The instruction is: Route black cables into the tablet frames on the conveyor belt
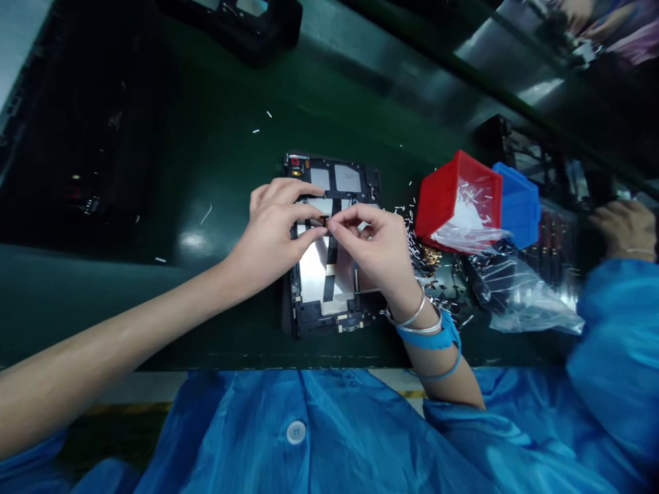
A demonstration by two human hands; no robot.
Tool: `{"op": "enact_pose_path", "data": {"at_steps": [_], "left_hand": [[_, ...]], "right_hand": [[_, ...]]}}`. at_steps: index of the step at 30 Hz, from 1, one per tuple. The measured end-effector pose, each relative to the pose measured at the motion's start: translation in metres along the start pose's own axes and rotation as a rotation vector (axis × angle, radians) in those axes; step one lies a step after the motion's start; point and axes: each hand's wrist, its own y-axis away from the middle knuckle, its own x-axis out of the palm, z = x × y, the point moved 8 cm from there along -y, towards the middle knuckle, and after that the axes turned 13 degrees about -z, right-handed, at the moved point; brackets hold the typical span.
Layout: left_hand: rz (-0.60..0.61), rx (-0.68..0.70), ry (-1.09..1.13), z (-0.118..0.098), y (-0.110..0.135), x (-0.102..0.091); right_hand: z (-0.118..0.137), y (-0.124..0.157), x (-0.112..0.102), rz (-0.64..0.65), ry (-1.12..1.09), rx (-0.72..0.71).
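I see L hand (275,233) & R hand (378,250) over the opened tablet (314,278), which lies flat on the green bench (231,137), approx centre. Both have thumb & forefinger pinched tight, tips meeting on a small dark part (325,221) at the tablet's mid section; too small to ID. Red bin (453,195) & blue bin (519,202) sit just R of the tablet, plastic bag (525,295) near them. Co-worker's hand (625,230) is far R.

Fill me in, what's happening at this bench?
A person in a blue smock works on an opened tablet lying flat on the green table. The left hand and right hand meet over its upper middle, fingertips pinched on a small dark part, too small to identify. A red bin, a blue bin and plastic bags sit to the right, near a co-worker's hand.
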Motion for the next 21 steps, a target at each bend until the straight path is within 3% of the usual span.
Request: {"op": "enact_pose_path", "data": {"at_steps": [3,7,12,15,21], "left_hand": [[0.006,-0.006,0.023,-0.001,-0.003,0.005],[-0.002,-0.03,0.062,0.002,-0.005,0.005],[-0.008,-0.022,0.084,0.002,-0.006,0.005],[-0.025,-0.019,0.1,0.002,-0.006,0.003],[-0.043,-0.009,0.122,0.002,-0.005,0.002]], "right_hand": [[0.006,0.0,-0.006,-0.032,0.035,-0.092],[0.033,0.005,-0.016,-0.154,0.134,-0.443],[0.055,0.018,-0.003,-0.184,0.37,-0.824],[0.058,0.02,0.004,-0.182,0.485,-0.91],[0.06,0.017,0.003,-0.124,0.527,-0.889]]}}
